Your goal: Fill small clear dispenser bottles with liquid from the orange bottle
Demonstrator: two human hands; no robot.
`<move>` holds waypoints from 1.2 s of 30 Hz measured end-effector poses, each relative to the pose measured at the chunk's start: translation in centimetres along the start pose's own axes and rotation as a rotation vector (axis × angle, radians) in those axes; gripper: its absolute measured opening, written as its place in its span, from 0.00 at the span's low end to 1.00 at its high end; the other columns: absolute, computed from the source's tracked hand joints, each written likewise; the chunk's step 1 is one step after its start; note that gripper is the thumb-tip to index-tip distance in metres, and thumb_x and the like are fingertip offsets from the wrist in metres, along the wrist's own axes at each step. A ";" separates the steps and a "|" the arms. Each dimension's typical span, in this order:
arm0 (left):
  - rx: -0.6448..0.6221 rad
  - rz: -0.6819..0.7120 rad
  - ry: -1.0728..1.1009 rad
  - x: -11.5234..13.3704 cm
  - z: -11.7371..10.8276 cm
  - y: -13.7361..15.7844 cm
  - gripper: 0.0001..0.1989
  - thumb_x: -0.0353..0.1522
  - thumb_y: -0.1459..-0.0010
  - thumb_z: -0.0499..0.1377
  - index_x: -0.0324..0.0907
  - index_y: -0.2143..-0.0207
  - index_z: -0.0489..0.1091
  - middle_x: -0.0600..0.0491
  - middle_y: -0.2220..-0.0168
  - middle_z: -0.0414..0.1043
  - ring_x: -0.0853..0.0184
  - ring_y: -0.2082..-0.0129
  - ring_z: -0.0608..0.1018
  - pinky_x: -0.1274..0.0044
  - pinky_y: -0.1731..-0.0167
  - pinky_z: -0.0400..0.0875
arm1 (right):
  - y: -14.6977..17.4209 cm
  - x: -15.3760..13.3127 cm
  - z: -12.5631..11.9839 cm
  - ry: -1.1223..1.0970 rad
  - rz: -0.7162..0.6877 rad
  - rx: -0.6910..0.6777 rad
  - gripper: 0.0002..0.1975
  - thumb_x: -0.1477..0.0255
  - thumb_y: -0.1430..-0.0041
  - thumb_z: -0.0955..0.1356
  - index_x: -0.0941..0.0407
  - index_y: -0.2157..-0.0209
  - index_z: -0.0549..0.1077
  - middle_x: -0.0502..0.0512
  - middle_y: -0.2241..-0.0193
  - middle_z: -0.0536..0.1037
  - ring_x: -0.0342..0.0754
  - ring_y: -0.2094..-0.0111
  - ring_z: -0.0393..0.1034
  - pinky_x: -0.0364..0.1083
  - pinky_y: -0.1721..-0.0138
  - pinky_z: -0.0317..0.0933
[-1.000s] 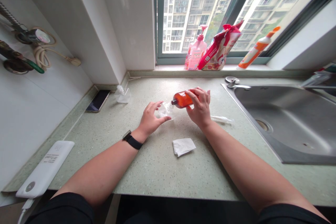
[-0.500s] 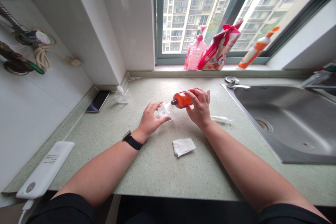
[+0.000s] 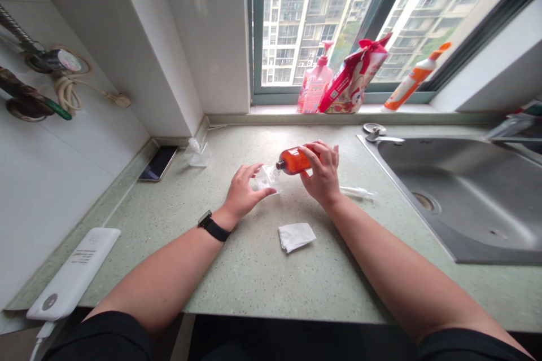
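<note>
Tilting amber bottle on its side, my right hand clamped round it, neck over small clear container. My left hand steadies container on countertop, fingers curled against it. Folded tissue lies nearby.

Item count, referenced to the sink. Hands: two, the left hand and right hand, both left of the sink. Amber bottles: one, left of the sink. Clear plastic containers: two, one beside the amber bottle's mouth, one farther left. Folded white tissues: one, left of the sink and nearer the counter edge. Phones: one, far left. White power banks: one, far left. Items on the sill behind the sink: three, namely one pink pump bottle, one red bag, one orange-and-white bottle.
</note>
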State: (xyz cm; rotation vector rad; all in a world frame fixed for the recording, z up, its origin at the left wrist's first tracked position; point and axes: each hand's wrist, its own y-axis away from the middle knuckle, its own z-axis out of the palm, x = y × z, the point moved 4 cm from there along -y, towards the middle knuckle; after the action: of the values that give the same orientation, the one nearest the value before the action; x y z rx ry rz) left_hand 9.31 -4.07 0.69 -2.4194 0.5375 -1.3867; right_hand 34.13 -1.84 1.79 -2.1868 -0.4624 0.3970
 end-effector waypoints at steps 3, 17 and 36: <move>0.002 0.002 -0.002 -0.1 0.1 0.0 0.38 0.46 0.48 0.78 0.47 0.38 0.72 0.46 0.47 0.75 0.57 0.52 0.82 0.61 0.47 0.80 | 0.0 0.0 0.0 0.003 -0.008 0.009 0.37 0.81 0.43 0.70 0.43 0.34 0.64 0.58 0.40 0.70 0.64 0.32 0.62 0.75 0.26 0.43; 0.009 0.006 -0.007 -0.3 0.1 0.0 0.38 0.46 0.48 0.78 0.47 0.38 0.72 0.47 0.48 0.75 0.57 0.52 0.82 0.61 0.47 0.80 | 0.1 0.2 0.1 -0.016 0.005 -0.002 0.38 0.80 0.44 0.69 0.43 0.34 0.65 0.57 0.39 0.70 0.64 0.31 0.60 0.74 0.26 0.41; 0.009 0.011 -0.001 -0.2 0.1 0.0 0.38 0.47 0.48 0.77 0.47 0.38 0.72 0.46 0.47 0.75 0.57 0.52 0.82 0.61 0.48 0.81 | 0.0 0.1 0.0 -0.009 -0.011 0.009 0.37 0.80 0.43 0.70 0.43 0.34 0.65 0.57 0.39 0.71 0.64 0.31 0.61 0.74 0.26 0.43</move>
State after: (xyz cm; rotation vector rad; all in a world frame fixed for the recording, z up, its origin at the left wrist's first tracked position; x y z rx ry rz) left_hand 9.31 -3.96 0.45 -2.4067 0.5423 -1.3806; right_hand 34.18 -1.80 1.81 -2.1743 -0.4763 0.4023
